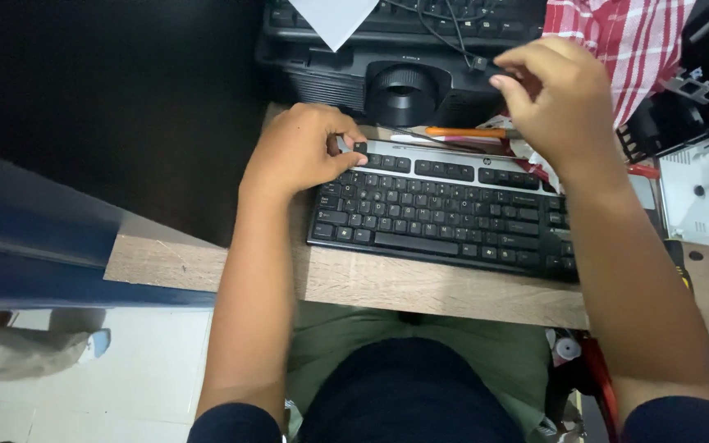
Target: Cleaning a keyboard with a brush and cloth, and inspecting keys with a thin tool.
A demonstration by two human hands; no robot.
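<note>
A black keyboard with a silver top strip lies on a wooden desk. My left hand rests at the keyboard's top left corner, its fingertips pinched on a small black keycap. My right hand hovers above the keyboard's far right side, with thumb and fingers closed on a small dark object that I cannot identify. An orange-handled tool lies just behind the keyboard between the two hands.
A black projector with a round lens sits behind the keyboard, cables over it. A red and white checked cloth lies at the back right, with white plastic parts to the right. White paper lies at the top.
</note>
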